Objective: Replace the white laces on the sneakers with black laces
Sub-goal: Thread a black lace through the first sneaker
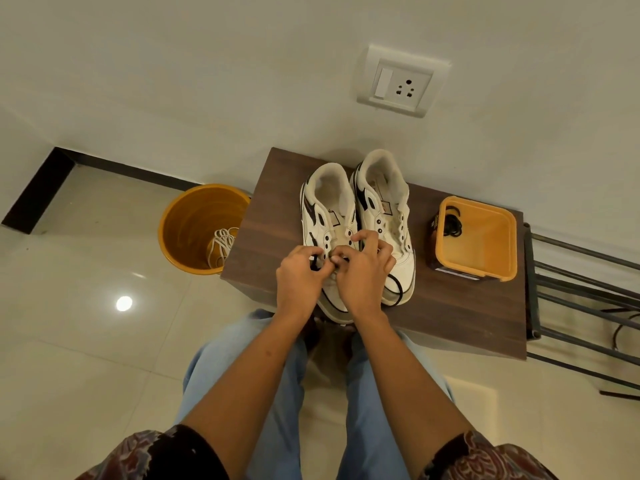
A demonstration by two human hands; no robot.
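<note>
Head view: two white sneakers stand side by side on a brown table. Both hands work at the left sneaker's near eyelets; the left hand and right hand have curled fingers pinching a black lace. White laces lie in the orange bucket left; another black lace sits in the orange box right.

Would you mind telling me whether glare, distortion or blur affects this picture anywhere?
Head view: a round glare spot sits on the glossy floor tiles; wide-angle distortion tilts the wall socket and skews the table; both hands, left and right, are slightly soft at the fingertips, and cover the sneaker's lower eyelets.
</note>
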